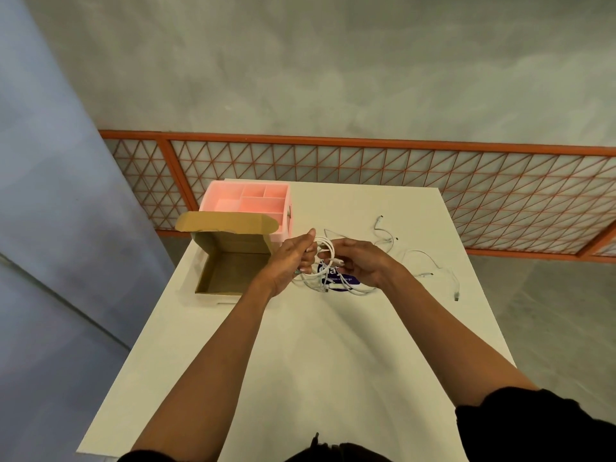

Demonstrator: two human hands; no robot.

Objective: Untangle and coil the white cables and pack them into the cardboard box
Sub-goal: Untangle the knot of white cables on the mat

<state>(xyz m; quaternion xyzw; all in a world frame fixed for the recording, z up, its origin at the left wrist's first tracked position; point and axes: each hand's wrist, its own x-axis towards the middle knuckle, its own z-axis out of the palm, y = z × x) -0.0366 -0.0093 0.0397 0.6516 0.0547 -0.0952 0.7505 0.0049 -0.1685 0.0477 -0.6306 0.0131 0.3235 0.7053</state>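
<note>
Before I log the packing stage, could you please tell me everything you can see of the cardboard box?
The cardboard box is plain brown card, shallow and rectangular, open, with nothing visible inside. Its lid is raised at the far wall and has rounded side tabs. It rests flat near the left edge of the white table, directly in front of the pink organiser. The left hand overlaps its right wall in view; contact cannot be told.

Purple label (350,280) — half behind cables (328,245), unreadable
</note>
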